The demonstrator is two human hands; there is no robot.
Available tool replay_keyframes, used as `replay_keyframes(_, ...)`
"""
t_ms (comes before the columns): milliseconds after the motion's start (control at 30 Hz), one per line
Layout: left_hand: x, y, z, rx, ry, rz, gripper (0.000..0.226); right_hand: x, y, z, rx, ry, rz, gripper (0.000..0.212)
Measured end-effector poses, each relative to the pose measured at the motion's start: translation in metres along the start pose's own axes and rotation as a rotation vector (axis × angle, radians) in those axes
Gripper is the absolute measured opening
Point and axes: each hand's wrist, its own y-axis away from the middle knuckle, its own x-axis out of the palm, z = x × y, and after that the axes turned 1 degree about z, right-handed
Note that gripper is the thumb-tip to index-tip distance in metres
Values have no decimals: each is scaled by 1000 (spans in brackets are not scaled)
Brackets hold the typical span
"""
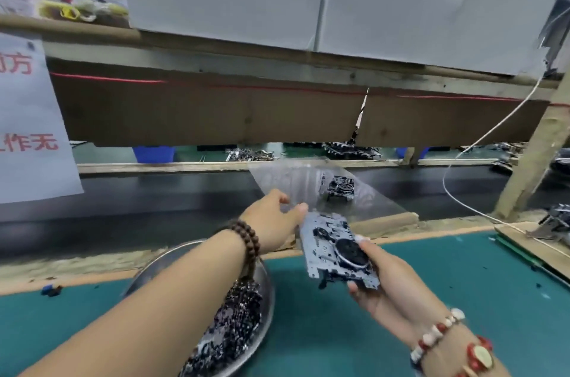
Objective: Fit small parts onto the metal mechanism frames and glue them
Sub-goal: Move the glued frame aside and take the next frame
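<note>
Holding a metal mechanism frame (337, 250) in my right hand (388, 281), I have it tilted up above the green desk (431, 299), its face toward me. My fingers are closed around its lower right edge, thumb (364, 240) pressed just beside the dark round wheel (351, 252) set in the frame. My left hand (274, 216) reaches forward past the frame's upper left corner, fingers loosely spread and extended, holding nothing that I can make out; its fingertips sit at the near edge of a clear plastic sheet (308, 182), though I cannot tell whether they touch it. The sheet slopes up from the wooden rail at the desk's far edge and over the black conveyor belt (154, 197). A second mechanism frame (339, 188) rests on the belt, seen through the sheet, well apart from the one I hold.

Under my left forearm sits a round metal bowl (265, 278) heaped with small dark parts (234, 321). A brown bead bracelet (246, 240) circles my left wrist; a red and white bead bracelet (444, 333) circles my right. A white cable (481, 139) hangs down at the right beside a wooden post (530, 154). Far left, a white paper notice (30, 117) with red characters hangs over the belt. Above, a brown cardboard panel (216, 111) runs under a shelf.
</note>
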Motion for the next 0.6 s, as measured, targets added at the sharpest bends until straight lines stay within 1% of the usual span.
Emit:
replay_keyframes(100,8,-9,28,7,-81,-82,44,-6,-58,10,-42,31,-100,23)
replay_keyframes(233,17,-31,52,-91,-19,-54,36,-1,-128,14,8,206,-226,18)
replay_keyframes(333,22,-60,54,-129,8,-26,38,8,-157,13,60,290,-236,16)
replay_keyframes(400,26,-74,49,-130,52,-17,41,13,-166,14,57,351,-236,22)
replay_keyframes(500,25,-74,46,-102,20,-58,39,19,-168,19,37,411,-250,33)
replay_keyframes(533,22,-69,46,-84,8,-80,38,18,-167,21,33,488,-273,39)
replay_keyframes(567,19,-61,47,-65,-4,-107,36,18,-164,24,20,646,-309,45)
replay_keyframes(600,15,-52,48,-48,-15,-140,34,18,-158,27,2,884,-346,48)
